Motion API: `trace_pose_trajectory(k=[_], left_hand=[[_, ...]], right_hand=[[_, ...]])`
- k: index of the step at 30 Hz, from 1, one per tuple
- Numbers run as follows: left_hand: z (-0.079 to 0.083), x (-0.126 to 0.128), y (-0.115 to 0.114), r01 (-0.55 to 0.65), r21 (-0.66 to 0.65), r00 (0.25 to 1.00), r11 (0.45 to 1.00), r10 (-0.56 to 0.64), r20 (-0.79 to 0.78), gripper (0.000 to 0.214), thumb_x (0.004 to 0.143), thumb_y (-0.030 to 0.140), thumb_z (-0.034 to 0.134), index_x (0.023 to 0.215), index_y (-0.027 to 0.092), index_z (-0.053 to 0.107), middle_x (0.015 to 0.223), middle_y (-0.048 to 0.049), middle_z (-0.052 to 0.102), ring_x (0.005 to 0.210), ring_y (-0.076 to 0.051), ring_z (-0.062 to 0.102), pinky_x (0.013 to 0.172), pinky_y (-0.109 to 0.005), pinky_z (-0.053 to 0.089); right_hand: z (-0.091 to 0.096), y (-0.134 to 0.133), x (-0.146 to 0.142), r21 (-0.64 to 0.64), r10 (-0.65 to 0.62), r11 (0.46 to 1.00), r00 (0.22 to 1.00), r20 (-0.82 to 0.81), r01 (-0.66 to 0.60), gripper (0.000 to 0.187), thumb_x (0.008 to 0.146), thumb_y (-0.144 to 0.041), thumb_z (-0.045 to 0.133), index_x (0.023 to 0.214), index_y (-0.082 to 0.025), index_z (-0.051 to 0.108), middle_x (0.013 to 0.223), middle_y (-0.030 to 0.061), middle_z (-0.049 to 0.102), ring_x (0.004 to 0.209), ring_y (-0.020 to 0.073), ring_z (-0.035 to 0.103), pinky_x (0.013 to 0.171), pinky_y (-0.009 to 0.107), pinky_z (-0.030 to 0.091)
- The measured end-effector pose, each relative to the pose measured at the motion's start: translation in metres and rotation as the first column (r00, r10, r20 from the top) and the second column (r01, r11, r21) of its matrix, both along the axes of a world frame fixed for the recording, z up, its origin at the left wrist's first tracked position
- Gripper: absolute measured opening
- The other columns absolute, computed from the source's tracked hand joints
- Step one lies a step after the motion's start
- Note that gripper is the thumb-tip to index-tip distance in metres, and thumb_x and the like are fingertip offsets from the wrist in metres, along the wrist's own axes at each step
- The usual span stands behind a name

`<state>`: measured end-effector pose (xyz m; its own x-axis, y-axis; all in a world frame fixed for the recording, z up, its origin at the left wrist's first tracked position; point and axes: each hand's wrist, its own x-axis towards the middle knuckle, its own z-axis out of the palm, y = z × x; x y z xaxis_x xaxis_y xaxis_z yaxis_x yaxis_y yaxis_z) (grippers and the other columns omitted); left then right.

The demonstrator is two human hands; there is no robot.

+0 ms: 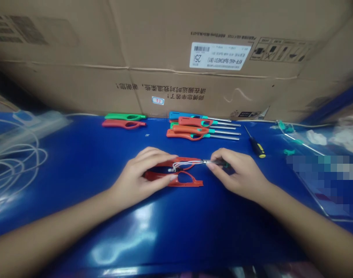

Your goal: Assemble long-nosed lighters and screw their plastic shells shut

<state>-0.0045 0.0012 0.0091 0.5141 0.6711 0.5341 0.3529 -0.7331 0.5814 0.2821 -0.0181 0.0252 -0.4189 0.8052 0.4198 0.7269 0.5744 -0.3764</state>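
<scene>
My left hand (143, 170) curls over two orange-red lighter shell halves. Its fingers lie along the upper half (186, 159), and its thumb presses the lower half (188, 179), which has an open trigger loop. Thin white wires (185, 164) run between the halves, with a small pale part (171, 170) at their left end. At their right end, my right hand (234, 166) pinches a slim metal piece (206, 161). Most of that piece is hidden by the fingers, so its kind is unclear.
Several assembled lighters (190, 129) lie behind my hands. Green (121, 116) and red (121, 123) shells rest to their left, near tiny metal bits (147, 135). A black-yellow screwdriver (257, 147) lies right. Coiled clear tubing (34, 154) is left; a cardboard box (153, 46) stands behind.
</scene>
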Motion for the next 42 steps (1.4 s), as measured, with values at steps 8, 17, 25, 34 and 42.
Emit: trace_pose_trajectory(k=[8, 17, 25, 34, 42], left_hand=[[0.004, 0.011, -0.015, 0.053, -0.063, 0.995, 0.997, -0.047, 0.092, 0.023, 0.089, 0.015, 0.072, 0.112, 0.021, 0.074, 0.107, -0.0059, 0.077, 0.104, -0.020, 0.067, 0.093, -0.036, 0.054], [0.001, 0.013, -0.018, 0.108, -0.131, 0.992, 0.985, -0.097, 0.086, 0.012, 0.091, 0.015, 0.070, 0.100, 0.020, 0.075, 0.102, -0.0055, 0.077, 0.100, -0.020, 0.069, 0.097, -0.039, 0.052], [0.004, 0.014, -0.020, 0.058, -0.148, 0.996, 0.987, -0.048, 0.075, 0.003, 0.089, 0.019, 0.073, 0.092, 0.019, 0.074, 0.096, -0.0062, 0.077, 0.097, -0.020, 0.070, 0.091, -0.036, 0.054], [0.006, 0.014, -0.020, 0.043, -0.193, 0.995, 0.980, -0.026, 0.094, 0.005, 0.086, 0.015, 0.072, 0.084, 0.018, 0.068, 0.094, -0.0056, 0.074, 0.092, -0.018, 0.070, 0.085, -0.032, 0.055], [0.004, 0.009, -0.020, 0.049, -0.192, 0.997, 0.980, -0.036, 0.070, 0.011, 0.085, 0.012, 0.067, 0.091, 0.018, 0.060, 0.099, -0.0063, 0.072, 0.093, -0.019, 0.069, 0.087, -0.035, 0.053]], right_hand=[[0.003, -0.009, -0.012, 0.135, 0.112, 0.981, 0.976, 0.187, -0.138, 0.017, 0.100, -0.034, 0.055, 0.094, -0.019, 0.061, 0.082, 0.0012, 0.069, 0.073, 0.0144, 0.064, 0.066, 0.026, 0.044], [0.004, -0.013, -0.020, 0.116, 0.138, 0.978, 0.951, 0.277, -0.176, 0.024, 0.103, -0.037, 0.049, 0.092, -0.020, 0.062, 0.083, 0.0026, 0.071, 0.073, 0.0167, 0.064, 0.063, 0.029, 0.042], [0.003, -0.015, -0.020, 0.081, 0.151, 0.981, 0.951, 0.271, -0.179, 0.022, 0.103, -0.037, 0.049, 0.095, -0.020, 0.062, 0.086, 0.0021, 0.072, 0.077, 0.0165, 0.065, 0.065, 0.029, 0.043], [0.001, -0.013, -0.018, 0.085, 0.154, 0.979, 0.940, 0.304, -0.187, 0.027, 0.105, -0.040, 0.046, 0.095, -0.020, 0.063, 0.084, 0.0022, 0.071, 0.074, 0.0173, 0.065, 0.063, 0.030, 0.042], [0.005, -0.012, -0.013, 0.114, 0.093, 0.986, 0.963, 0.253, -0.125, 0.020, 0.102, -0.037, 0.053, 0.096, -0.020, 0.063, 0.085, 0.0036, 0.071, 0.076, 0.0175, 0.063, 0.065, 0.029, 0.044]])
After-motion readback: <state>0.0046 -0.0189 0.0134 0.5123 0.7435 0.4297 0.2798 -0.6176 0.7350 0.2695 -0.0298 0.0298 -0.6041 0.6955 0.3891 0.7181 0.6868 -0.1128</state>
